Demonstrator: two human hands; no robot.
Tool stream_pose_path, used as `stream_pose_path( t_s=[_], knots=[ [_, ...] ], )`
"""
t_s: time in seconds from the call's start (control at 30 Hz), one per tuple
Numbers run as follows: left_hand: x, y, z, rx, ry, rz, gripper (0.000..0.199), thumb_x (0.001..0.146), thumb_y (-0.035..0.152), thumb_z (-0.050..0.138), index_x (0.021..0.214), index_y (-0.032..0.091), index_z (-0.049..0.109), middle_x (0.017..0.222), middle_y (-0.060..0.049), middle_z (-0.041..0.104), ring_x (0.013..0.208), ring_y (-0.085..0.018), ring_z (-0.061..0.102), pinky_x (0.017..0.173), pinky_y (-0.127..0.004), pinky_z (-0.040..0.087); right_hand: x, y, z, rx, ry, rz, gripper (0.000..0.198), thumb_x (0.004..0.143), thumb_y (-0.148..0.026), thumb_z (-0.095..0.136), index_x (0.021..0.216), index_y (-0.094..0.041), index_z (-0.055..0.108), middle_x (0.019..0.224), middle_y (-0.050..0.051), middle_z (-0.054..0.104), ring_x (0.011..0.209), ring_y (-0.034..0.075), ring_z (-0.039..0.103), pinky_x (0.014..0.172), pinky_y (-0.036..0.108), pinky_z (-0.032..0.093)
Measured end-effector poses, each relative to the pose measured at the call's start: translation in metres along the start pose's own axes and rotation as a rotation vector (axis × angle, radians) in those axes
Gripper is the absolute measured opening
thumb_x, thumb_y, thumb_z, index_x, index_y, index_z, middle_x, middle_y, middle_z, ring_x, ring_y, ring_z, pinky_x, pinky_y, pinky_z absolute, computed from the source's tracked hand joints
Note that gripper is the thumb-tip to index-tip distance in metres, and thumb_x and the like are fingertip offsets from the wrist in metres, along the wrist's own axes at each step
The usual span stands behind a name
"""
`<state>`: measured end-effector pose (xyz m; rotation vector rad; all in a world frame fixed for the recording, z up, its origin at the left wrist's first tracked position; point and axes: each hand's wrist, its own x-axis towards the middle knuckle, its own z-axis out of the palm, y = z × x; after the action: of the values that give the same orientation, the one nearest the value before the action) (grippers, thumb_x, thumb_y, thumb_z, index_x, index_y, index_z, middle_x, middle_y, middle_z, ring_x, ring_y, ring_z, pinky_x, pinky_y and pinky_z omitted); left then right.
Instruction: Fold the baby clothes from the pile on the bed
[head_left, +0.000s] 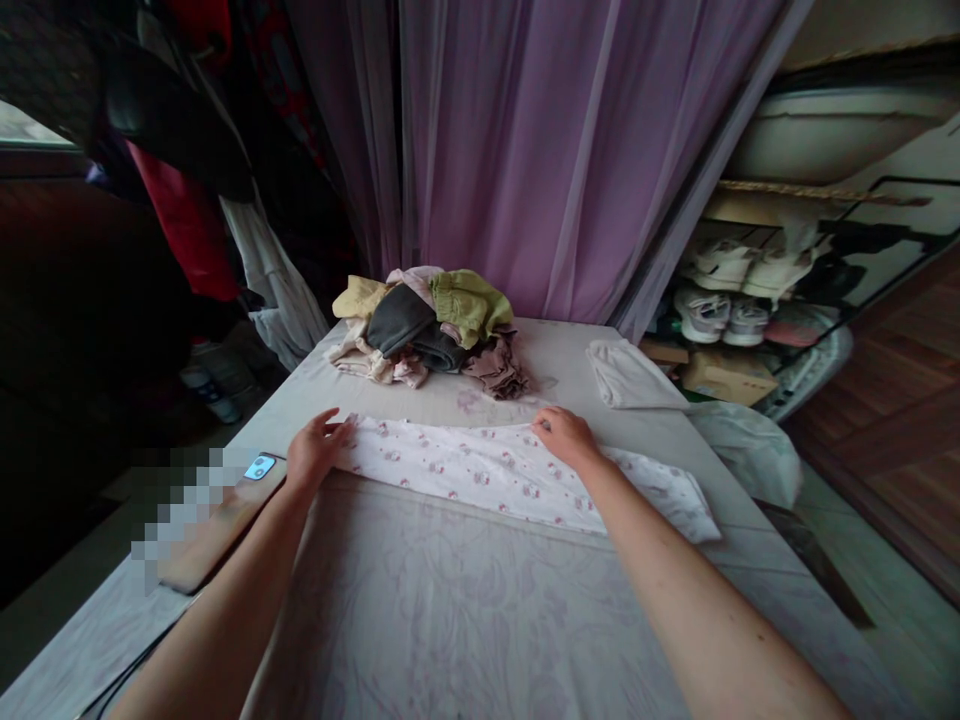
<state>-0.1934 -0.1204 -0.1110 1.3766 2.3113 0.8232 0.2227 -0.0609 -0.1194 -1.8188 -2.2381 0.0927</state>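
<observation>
A white garment [457, 470] with small red and grey prints lies across the table, laid out long and narrow like trousers folded lengthwise. At its left end, my left hand [319, 445] grips the corner between thumb and fingers. My right hand [566, 435] pinches the far edge, right of the middle. Beyond my right wrist the garment's other end [675, 495] spreads loosely on the cloth. My right forearm covers part of it.
Behind the garment sits a pile of clothes [405, 320]. A folded white cloth [630, 375] lies at the back right of the table [450, 610]. A phone [225, 530] rests by my left forearm. A purple curtain [510, 150] hangs behind; shoes [720, 310] stand on a rack.
</observation>
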Motion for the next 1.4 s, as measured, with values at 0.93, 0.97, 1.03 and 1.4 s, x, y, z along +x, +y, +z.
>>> stream_pose_path(
  t_s=[0.93,0.97,1.03,1.4],
  knots=[
    [-0.026,0.018,-0.003,0.381,0.137,0.246,0.047,0.091,0.031,0.048,0.137,0.022,0.052,0.136,-0.012,0.058,0.117,-0.029,0.058,0.094,-0.039,0.046,-0.064,-0.079,0.023,0.07,0.057,-0.329,0.043,0.095,-0.031,0.043,0.136,-0.024,0.054,0.148,0.009,0.048,0.138,0.025,0.037,0.114,0.047,0.024],
    [-0.031,0.022,-0.001,0.421,0.116,0.342,0.044,0.092,0.031,0.047,0.135,0.022,0.055,0.136,-0.012,0.058,0.12,-0.03,0.055,0.099,-0.041,0.043,-0.068,-0.087,0.025,0.065,-0.002,-0.336,0.046,0.095,-0.034,0.043,0.139,-0.026,0.051,0.151,0.008,0.043,0.141,0.026,0.033,0.115,0.05,0.022],
    [-0.038,0.028,0.008,0.46,-0.016,0.533,0.04,0.094,0.032,0.044,0.129,0.023,0.061,0.135,-0.009,0.06,0.126,-0.029,0.051,0.109,-0.045,0.035,-0.073,-0.098,0.025,0.051,-0.117,-0.336,0.05,0.096,-0.038,0.041,0.144,-0.026,0.045,0.156,0.008,0.036,0.145,0.026,0.026,0.116,0.054,0.017],
    [-0.039,0.008,0.04,0.487,-0.176,0.612,0.057,0.095,0.052,0.037,0.145,0.024,0.045,0.154,-0.009,0.038,0.144,-0.033,0.028,0.117,-0.05,0.02,-0.093,-0.102,0.018,0.009,-0.265,-0.36,0.061,0.097,-0.052,0.037,0.152,-0.026,0.032,0.162,0.011,0.019,0.149,0.028,0.014,0.118,0.057,0.01]
  ],
)
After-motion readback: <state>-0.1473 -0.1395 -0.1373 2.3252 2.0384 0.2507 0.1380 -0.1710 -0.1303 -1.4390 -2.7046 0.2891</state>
